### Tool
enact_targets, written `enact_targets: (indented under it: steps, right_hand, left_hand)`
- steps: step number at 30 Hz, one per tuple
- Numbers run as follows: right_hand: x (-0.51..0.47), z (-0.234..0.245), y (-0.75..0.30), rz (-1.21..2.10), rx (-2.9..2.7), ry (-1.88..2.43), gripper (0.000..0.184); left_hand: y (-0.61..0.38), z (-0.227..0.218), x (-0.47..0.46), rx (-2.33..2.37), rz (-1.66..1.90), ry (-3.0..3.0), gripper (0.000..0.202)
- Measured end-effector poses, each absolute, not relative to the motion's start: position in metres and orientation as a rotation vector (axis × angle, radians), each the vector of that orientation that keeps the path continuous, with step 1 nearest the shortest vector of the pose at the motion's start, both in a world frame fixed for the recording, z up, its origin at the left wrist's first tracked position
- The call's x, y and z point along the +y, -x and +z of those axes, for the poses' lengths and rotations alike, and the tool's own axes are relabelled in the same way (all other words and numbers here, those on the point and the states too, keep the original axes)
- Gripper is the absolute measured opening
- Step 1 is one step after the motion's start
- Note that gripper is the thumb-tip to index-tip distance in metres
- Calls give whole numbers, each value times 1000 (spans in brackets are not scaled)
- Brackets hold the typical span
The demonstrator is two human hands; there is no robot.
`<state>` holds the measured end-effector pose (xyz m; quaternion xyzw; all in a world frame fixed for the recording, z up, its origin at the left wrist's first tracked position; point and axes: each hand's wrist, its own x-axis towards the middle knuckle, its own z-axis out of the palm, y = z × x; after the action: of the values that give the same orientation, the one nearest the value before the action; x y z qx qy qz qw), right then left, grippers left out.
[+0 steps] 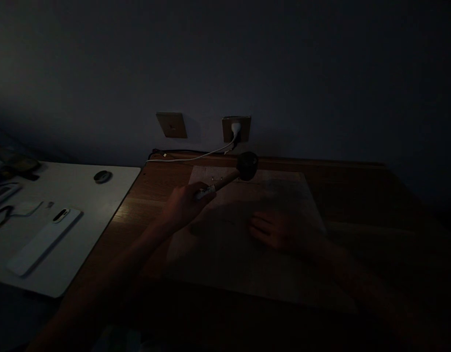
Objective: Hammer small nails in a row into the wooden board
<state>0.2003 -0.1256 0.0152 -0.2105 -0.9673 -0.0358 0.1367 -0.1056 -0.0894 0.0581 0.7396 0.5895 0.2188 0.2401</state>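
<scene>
The scene is very dark. My left hand is closed around the wooden handle of a mallet, whose black head is raised over the far end of a pale board. My right hand lies flat on that board with its fingers stretched out to the left, holding nothing. A few small metal pins or nails seem to stand near the board's far edge, under the mallet head.
The board rests on a brown wooden table. A white table on the left carries a white phone, a round mouse and small items. A white plug and cable hang from a wall socket; a second plate is beside it.
</scene>
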Motion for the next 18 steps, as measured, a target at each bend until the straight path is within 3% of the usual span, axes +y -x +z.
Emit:
enact_targets:
  steps: [4,9,18]
  right_hand:
    - [-117,8,-212,56,-2704,710,37]
    - [-68,-3,-232,333,-2102,1248,17]
    - [-31,-2,-218,478,-1941,1338,17]
  left_hand:
    - [108,55,-92,1625,612,-1991,45]
    - [107,52,-94,1613,624,-1946,46]
    - [115,54,-102,1576,550,-1911,49]
